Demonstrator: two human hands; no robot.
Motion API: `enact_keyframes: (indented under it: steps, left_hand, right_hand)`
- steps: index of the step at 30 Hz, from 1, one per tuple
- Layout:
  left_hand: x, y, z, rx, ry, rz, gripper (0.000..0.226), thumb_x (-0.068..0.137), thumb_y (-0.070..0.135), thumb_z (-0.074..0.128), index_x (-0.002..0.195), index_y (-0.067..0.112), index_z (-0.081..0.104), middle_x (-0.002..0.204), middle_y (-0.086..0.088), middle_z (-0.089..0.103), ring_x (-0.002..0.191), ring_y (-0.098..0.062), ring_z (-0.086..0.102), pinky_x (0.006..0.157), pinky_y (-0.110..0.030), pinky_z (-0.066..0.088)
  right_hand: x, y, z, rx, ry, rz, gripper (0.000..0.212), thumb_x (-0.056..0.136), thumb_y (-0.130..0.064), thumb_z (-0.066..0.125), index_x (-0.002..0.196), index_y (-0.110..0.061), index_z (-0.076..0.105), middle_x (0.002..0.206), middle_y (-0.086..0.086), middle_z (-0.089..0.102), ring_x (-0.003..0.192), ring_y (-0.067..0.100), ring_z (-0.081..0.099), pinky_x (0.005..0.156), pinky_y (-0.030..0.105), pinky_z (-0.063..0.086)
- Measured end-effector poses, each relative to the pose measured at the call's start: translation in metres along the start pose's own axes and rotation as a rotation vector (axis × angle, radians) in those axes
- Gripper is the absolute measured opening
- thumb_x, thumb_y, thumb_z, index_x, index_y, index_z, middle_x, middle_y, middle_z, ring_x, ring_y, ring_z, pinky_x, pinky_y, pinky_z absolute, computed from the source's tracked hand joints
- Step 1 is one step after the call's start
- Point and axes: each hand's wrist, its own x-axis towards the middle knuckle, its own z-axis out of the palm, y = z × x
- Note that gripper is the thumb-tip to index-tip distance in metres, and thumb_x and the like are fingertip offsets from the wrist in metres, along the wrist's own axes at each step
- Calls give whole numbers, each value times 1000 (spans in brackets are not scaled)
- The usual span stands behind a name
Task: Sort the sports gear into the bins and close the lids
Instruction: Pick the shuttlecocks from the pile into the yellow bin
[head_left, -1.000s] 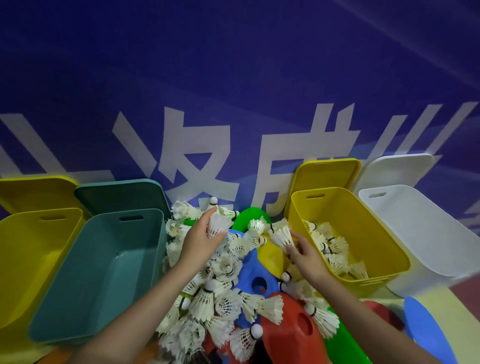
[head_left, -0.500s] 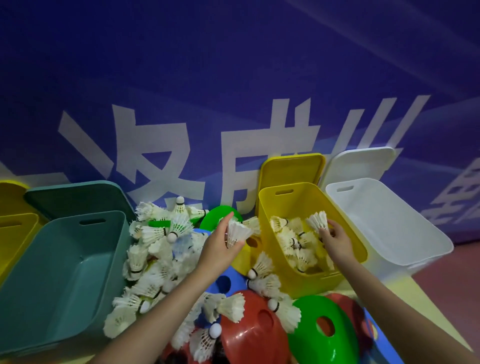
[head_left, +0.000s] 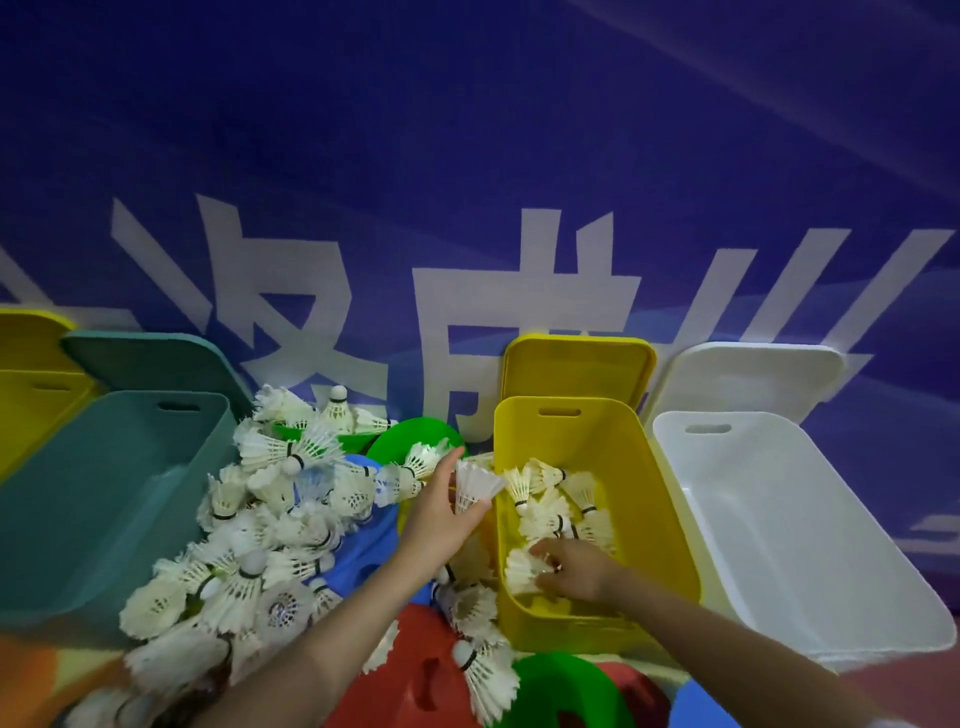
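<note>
Left hand (head_left: 439, 519) pinches a shuttlecock (head_left: 475, 486) just left of the yellow bin (head_left: 644, 499) rim; bin lies to its right, feathers fanned toward it, long axis near level. Right hand (head_left: 576, 569) is inside the bin, fingers curled on a shuttle (head_left: 522, 571). Shuttles white, feathered, light. Pile (head_left: 260, 545) sits left.

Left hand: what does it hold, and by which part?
The left hand pinches one white shuttlecock at its cork end, feathers fanning toward the yellow bin.
</note>
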Motion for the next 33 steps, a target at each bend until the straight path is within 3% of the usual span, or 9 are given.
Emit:
enact_keyframes:
  steps: [8,11,13,16,19,22,25,28,33]
  left_hand:
    - [-4,-1,22,-40,132,-41,72,79,35,70,132,60,29,137,9,50,119,-15,53,95,-44,50]
    - [-4,5,28,-25,188,-41,72,83,30,70,137,51,26,136,9,45,119,-16,51,95,-44,50]
    - [0,8,33,-6,233,-39,74,85,30,69,145,38,26,135,4,43,119,-19,49,96,-45,49]
    - [8,16,42,41,226,-29,76,84,32,69,148,29,26,138,-2,41,119,-21,49,95,-44,49]
    - [16,27,58,57,155,3,77,85,32,68,148,31,24,142,-1,40,124,-19,47,98,-44,47]
    - [24,35,78,56,109,29,77,86,36,67,148,33,21,143,1,38,127,-20,44,99,-47,46]
    - [36,41,102,121,62,24,79,86,37,65,150,29,19,145,-2,36,128,-22,44,102,-45,44]
    - [49,39,124,184,9,-18,81,89,33,64,152,21,14,148,-4,32,131,-24,40,105,-38,40]
    - [79,13,147,288,2,-183,77,93,21,59,152,11,10,149,-16,33,133,-32,37,102,-37,37]
  right_hand:
    - [26,4,2,-190,-111,-101,54,96,-37,49,145,-17,36,141,14,49,128,28,46,100,31,38]
    - [18,7,-5,-184,-100,-164,52,95,-33,52,144,-19,39,132,12,56,122,27,51,96,30,40]
    - [10,13,-14,-116,-34,-195,46,94,-31,53,138,-19,47,125,8,62,113,23,57,89,26,42]
    - [0,33,-38,65,194,-226,36,93,-25,54,128,-19,57,117,2,65,105,18,61,84,24,43]
    - [-7,67,-68,114,538,-190,36,92,-23,57,127,-17,57,122,5,61,116,23,54,94,31,42]
    - [-13,98,-86,86,779,-11,44,89,-19,57,132,-10,52,127,13,54,124,30,43,99,37,39]
    - [-13,115,-86,197,745,117,50,93,-21,51,141,-12,41,134,15,49,125,32,42,101,39,37]
    - [-13,121,-78,368,640,76,48,101,-28,38,147,-18,31,140,11,47,126,27,46,101,36,38]
    - [-11,125,-72,446,696,75,46,102,-33,35,147,-23,31,141,6,48,127,22,47,102,34,38]
